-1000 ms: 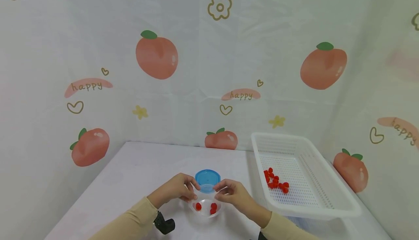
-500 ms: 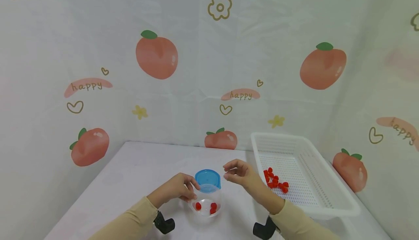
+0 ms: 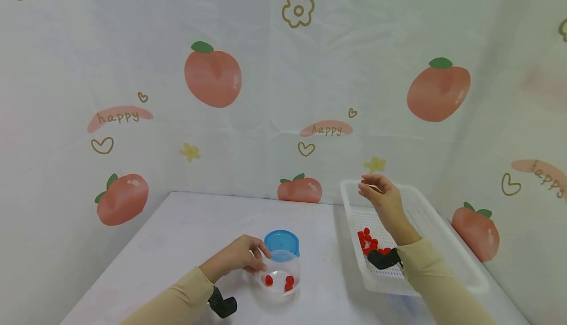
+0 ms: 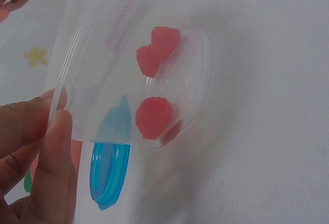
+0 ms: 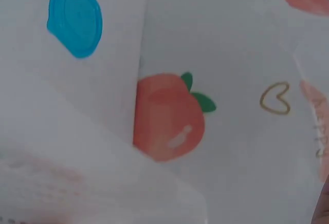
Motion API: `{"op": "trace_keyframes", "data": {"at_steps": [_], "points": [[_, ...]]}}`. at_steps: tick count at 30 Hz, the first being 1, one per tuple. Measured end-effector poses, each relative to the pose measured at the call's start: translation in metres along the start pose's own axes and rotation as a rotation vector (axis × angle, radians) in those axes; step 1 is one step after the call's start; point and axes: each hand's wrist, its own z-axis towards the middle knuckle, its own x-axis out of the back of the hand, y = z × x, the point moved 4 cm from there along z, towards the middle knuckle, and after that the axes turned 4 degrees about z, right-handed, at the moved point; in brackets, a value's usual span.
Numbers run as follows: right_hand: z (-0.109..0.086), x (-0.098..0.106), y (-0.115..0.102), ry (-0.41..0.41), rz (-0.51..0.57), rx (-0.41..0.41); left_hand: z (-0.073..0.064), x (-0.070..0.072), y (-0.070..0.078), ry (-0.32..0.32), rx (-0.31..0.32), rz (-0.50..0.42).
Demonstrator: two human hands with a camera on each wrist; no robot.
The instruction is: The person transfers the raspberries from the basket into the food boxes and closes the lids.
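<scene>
My left hand (image 3: pixel 236 255) pinches the rim of a clear plastic cup (image 4: pixel 103 80) between thumb and fingers. The cup stands on the table, with a single raspberry (image 4: pixel 154 117) and a pair of raspberries (image 3: pixel 289 282) at its bottom. Just behind it lies a round blue lid with a tab (image 3: pixel 281 241). Over the left part of a white perforated basket (image 3: pixel 443 251) is my right hand (image 3: pixel 385 206), raised, fingers loosely bent, and nothing shows between them. Several raspberries (image 3: pixel 366 240) lie in the basket below, partly covered by the wrist camera.
The basket takes up the right side of the white table (image 3: pixel 186 226). Behind the table hangs a pale backdrop (image 3: pixel 266 93) printed with red fruit and "happy". Black wrist cameras sit under both forearms, the left one (image 3: pixel 223 305) close over the table.
My right hand has left the cup and moved right and up, over the basket. The left hand, the cup and the lid have stayed in place.
</scene>
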Motion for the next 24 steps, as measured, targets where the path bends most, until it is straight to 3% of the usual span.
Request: {"op": "trace_keyframes", "data": {"at_steps": [3, 6, 10, 13, 24], "points": [[0.009, 0.016, 0.006, 0.046, -0.030, 0.006, 0.000, 0.000, 0.001, 0.000, -0.004, 0.001], [0.014, 0.031, 0.016, 0.083, -0.138, -0.018, -0.001, 0.000, 0.001, -0.001, -0.001, 0.001], [0.017, 0.048, 0.032, 0.112, -0.310, -0.086, -0.001, 0.000, 0.002, -0.001, 0.006, 0.005], [0.018, 0.060, 0.045, 0.119, -0.379, -0.149, -0.001, 0.000, 0.002, -0.001, 0.008, 0.005], [0.012, 0.086, 0.092, -0.056, -0.507, -0.411, -0.001, 0.000, 0.002, -0.007, 0.003, -0.003]]}}
